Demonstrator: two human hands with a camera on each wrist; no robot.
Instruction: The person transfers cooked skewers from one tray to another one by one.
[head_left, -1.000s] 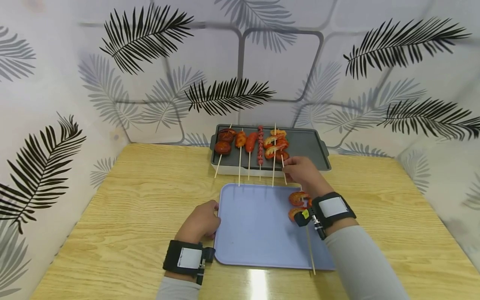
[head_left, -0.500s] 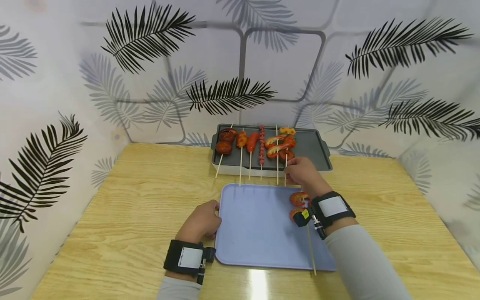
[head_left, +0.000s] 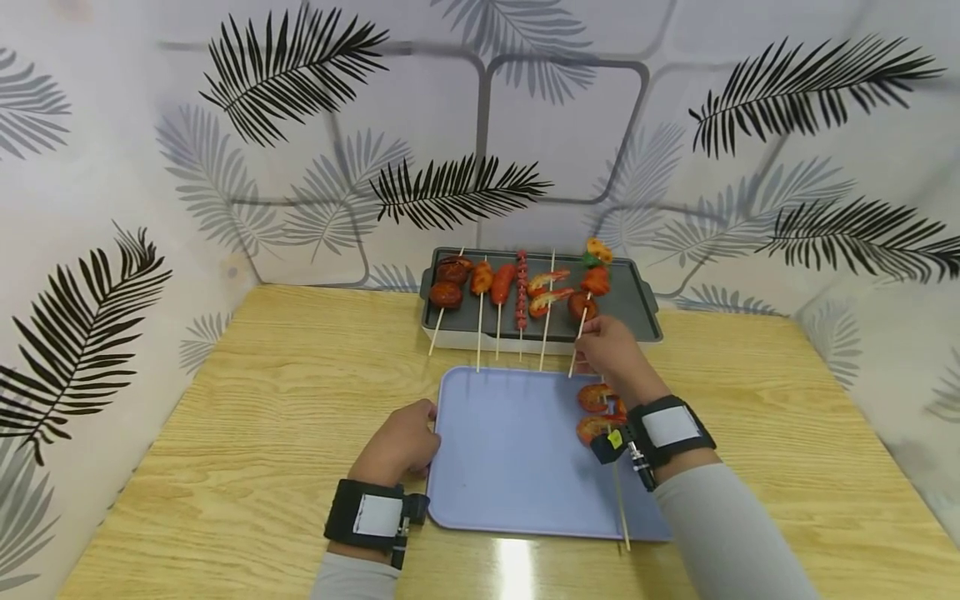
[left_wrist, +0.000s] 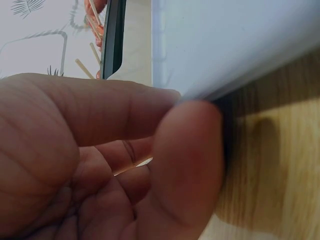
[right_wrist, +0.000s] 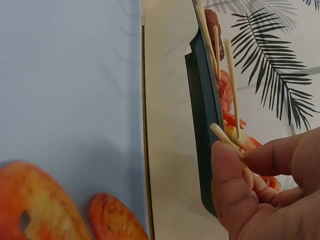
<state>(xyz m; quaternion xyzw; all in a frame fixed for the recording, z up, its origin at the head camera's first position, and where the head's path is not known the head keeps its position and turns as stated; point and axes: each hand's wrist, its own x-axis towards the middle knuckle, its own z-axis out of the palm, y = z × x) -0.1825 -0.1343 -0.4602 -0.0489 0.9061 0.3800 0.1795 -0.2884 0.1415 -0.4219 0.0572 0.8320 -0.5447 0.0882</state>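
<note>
My right hand (head_left: 609,346) pinches the lower stick of a mixed skewer (head_left: 596,281) between thumb and fingers. That skewer carries a brown round piece, a red piece, and green and yellow pieces at its tip; it overlaps the grill pan (head_left: 627,308) in the head view. In the right wrist view the stick's end (right_wrist: 220,132) sticks out past the thumb. My left hand (head_left: 403,442) holds the left rim of the blue tray (head_left: 510,458), its thumb and finger pinching that rim in the left wrist view (left_wrist: 167,95). A shrimp skewer (head_left: 594,398) lies on the tray's right side, partly hidden under my right wrist.
Several skewers lie side by side on the pan: brown pieces (head_left: 446,294), an orange-brown one (head_left: 482,278), a red sausage (head_left: 502,284), small pink pieces (head_left: 521,287) and shrimp (head_left: 550,302). Their sticks overhang the pan's front edge. A wooden table (head_left: 300,400) is underneath; a patterned backdrop stands behind.
My right hand has shifted the mixed skewer rightward, away from the shrimp skewer on the pan, and its tip now leans right. My left hand stays on the tray's rim.
</note>
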